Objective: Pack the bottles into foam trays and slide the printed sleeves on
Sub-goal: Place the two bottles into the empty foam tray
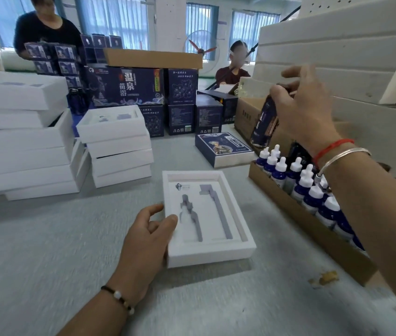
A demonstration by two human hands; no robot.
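On the desk before me: one white foam tray with two grey cut-out slots, both unfilled. My left hand grips its left edge, thumb curled over the rim. My right hand, raised well above the desk, has its fingers wrapped round a dark blue labelled bottle, held nearly upright. Below it to the right, a cardboard box of white-capped dropper bottles. Beyond the tray, one sleeved printed box; at left, stacked white trays.
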